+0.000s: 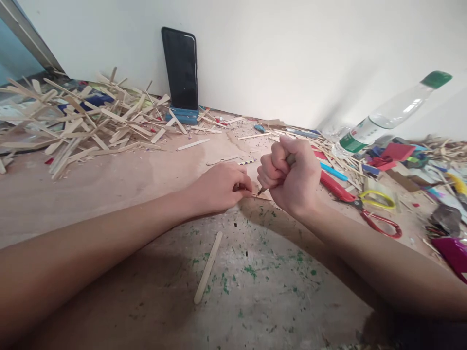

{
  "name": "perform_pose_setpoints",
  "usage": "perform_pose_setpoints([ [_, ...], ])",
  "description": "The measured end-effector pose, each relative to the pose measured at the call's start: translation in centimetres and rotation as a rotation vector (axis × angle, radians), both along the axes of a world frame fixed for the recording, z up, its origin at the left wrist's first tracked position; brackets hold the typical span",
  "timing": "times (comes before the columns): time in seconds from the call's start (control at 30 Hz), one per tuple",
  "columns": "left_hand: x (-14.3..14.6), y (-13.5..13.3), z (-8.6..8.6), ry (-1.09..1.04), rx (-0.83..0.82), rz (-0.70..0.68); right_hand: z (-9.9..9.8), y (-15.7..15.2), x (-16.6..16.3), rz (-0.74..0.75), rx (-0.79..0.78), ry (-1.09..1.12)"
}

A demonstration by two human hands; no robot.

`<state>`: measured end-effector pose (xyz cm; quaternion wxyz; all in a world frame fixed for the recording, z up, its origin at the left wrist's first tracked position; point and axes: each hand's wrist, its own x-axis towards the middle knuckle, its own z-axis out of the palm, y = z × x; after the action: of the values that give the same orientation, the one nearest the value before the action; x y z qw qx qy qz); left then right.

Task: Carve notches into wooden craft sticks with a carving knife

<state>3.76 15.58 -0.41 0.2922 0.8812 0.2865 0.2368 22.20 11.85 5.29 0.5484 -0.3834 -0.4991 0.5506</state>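
Stick: one worked stick [265,198], lying low on the table [153,296] between the two hands, only a short thin length showing; the rest was covered by fingers and fist.
Left hand: the left hand [226,187] lay low, thumb and finger closed on the stick's near-hidden end.
Right hand: the right hand [292,175] was a tight fist clamped round a tool [261,191], dark tip pointing down from under the little finger, beside the left fingertips. Whether the tip touched the wood, could not tell.
Handling: judged very light, thin, fairly stiff, dry rather than slippery; likely to split along the grain under a hard point. Best hold probably flat against the table, by an end, fingertips clear of the tip.
Loose stick: one [207,267], slanting on the table in front, well apart from both hands.
Strip: one patterned strip [248,162], just beyond the left hand.
Pile: one big heap of sticks [109,121], far left; too tangled to count.
Phone: one [180,68], upright in one blue stand [184,115].
Bottle: one [394,114], green cap, leaning right in view.
Yellow ring: one [377,199], right of the right hand.
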Motion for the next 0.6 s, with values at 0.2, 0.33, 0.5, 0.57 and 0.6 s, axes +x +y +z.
perform_pose_setpoints([
  [0.2,0.02,0.09,-0.02,0.001,0.016,-0.001,-0.24,-0.10,-0.22,0.013,-0.005,0.011],
  [0.33,0.03,0.07,-0.12,0.023,0.052,-0.011,-0.31,0.07,-0.32,0.016,-0.013,0.026],
  [0.5,0.10,-0.27,-0.24,0.062,0.117,-0.023,-0.65,0.16,-0.58,-0.017,-0.020,0.065],
  [0.57,0.08,-0.40,-0.18,0.074,0.140,-0.024,-0.64,0.27,-0.53,-0.032,-0.017,0.078],
  [0.6,0.05,-0.43,-0.13,0.080,0.150,-0.024,-0.54,0.36,-0.42,-0.037,-0.015,0.081],
])
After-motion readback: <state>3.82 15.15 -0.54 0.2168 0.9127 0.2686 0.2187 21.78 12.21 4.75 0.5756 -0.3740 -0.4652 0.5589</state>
